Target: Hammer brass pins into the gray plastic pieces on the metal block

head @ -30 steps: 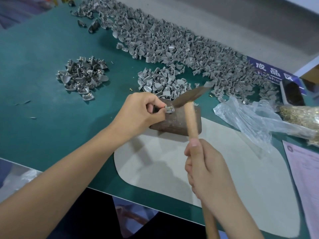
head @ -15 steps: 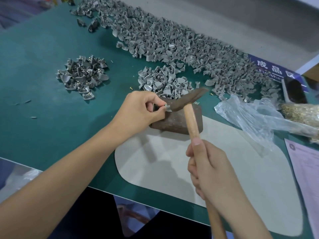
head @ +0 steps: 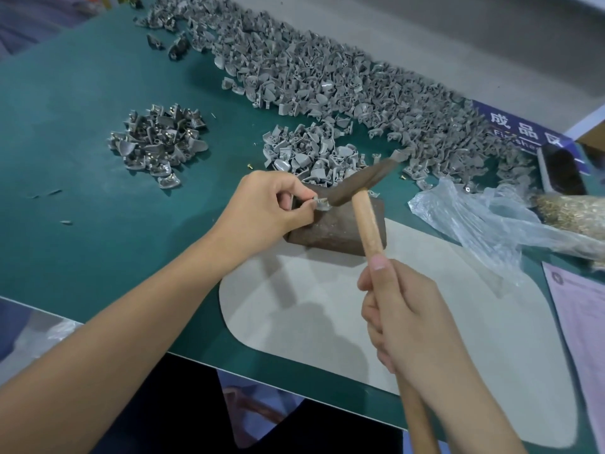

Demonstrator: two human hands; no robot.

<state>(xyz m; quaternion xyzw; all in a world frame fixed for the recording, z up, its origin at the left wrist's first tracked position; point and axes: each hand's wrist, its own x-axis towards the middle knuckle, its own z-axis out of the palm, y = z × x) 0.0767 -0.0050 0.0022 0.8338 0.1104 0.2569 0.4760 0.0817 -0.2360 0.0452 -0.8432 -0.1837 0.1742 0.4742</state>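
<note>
Plastic piece (head: 320,203), small, light and likely stiff, sits on the metal block (head: 337,224) at its far-left edge, pinched by left hand (head: 266,204) fingers (head: 302,193) just beside the hammer head (head: 357,185), while the right hand (head: 409,319) wraps the wooden handle (head: 368,224).

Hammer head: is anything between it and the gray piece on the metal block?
Nothing visible. The hammer head sits right at the gray piece on the metal block. The left hand pinches the piece from the left side, its fingertips close beside the strike point.
</note>
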